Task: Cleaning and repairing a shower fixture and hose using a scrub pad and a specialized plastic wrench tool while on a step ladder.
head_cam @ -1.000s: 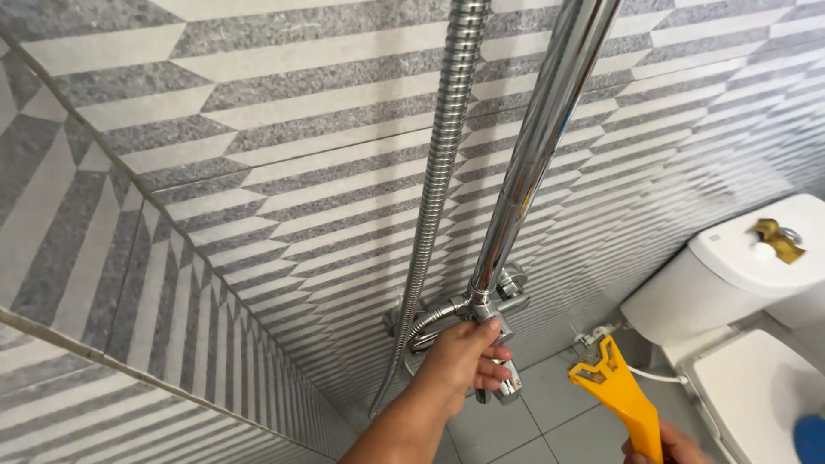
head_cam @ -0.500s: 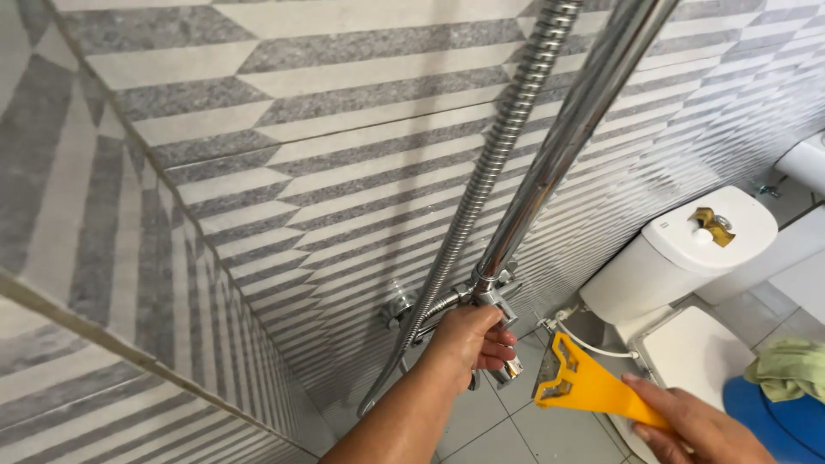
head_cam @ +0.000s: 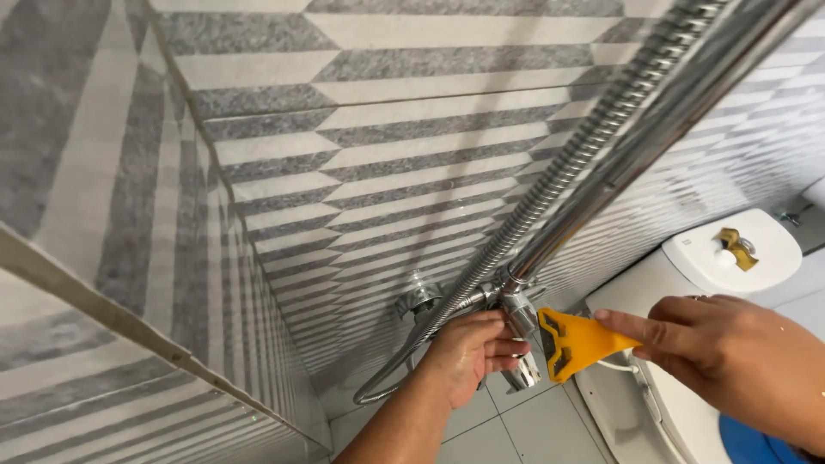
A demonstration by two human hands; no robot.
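My left hand [head_cam: 464, 354] grips the chrome shower mixer valve [head_cam: 519, 325] at the foot of the chrome riser pipe [head_cam: 653, 137]. A ribbed metal shower hose [head_cam: 593, 142] runs alongside the pipe and loops below the valve. My right hand [head_cam: 730, 352] holds a yellow plastic scraper [head_cam: 574, 344], its blade end right next to the valve body and my left fingers.
Grey and white striped tiles cover the wall [head_cam: 387, 172] behind the fittings and the side wall [head_cam: 129, 215] at left. A white toilet cistern [head_cam: 730, 253] with a brass-coloured flush button stands at right. Something blue [head_cam: 756, 442] shows at the bottom right. Grey floor tiles [head_cam: 516, 430] lie below.
My right hand has lifted the yellow scraper from low near the floor up to the valve. The view has swung, so the toilet sits further right.
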